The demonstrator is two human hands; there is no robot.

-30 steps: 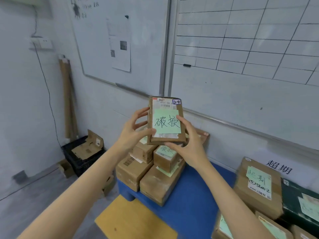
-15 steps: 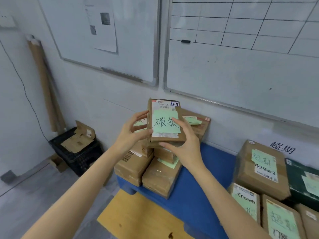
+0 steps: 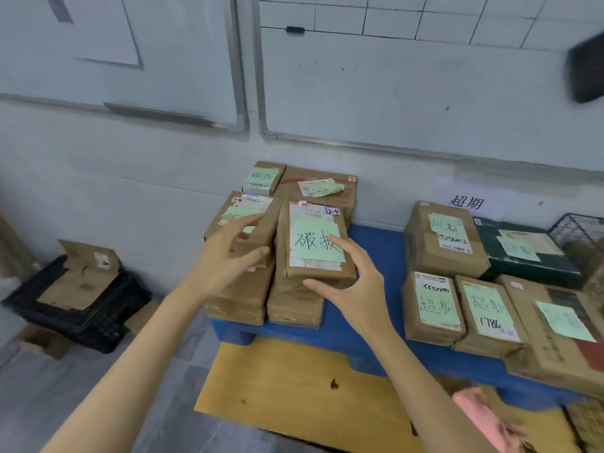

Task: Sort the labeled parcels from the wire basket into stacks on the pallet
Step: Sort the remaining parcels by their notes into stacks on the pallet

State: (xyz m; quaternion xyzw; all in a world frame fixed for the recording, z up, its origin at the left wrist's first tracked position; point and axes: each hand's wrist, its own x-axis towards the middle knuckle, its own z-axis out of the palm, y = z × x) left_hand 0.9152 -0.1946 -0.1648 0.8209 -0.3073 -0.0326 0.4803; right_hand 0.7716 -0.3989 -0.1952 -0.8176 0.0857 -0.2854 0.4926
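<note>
Parcel [image 3: 315, 253] atop stack [image 3: 294, 307], within right fingers [image 3: 341, 246]

Light is coming in flat and cool from overhead, and nothing is blowing out. Shadows are falling soft: a faint one is sitting under the stacks at the left edge of the pallet [image 3: 376, 253], and it is getting darker around the black crate [image 3: 98, 317]. The whiteboard [image 3: 425, 93] is giving a dull sheen only, no hard glare. The centre is reading sharpest, with the handwriting on the green label [image 3: 315, 245] of the top parcel [image 3: 322, 273] resolving cleanly. The wide lens is bowing the whiteboard frame and the wall line toward the edges. The dark object [image 3: 586, 70] at the top right is smearing with motion blur. The pink shape [image 3: 483, 416] at the bottom right is smearing too, so I can't tell what it is. The wire basket [image 3: 578, 227] past the pallet's right end is going soft. The whole frame is looking slightly mushy.
</note>
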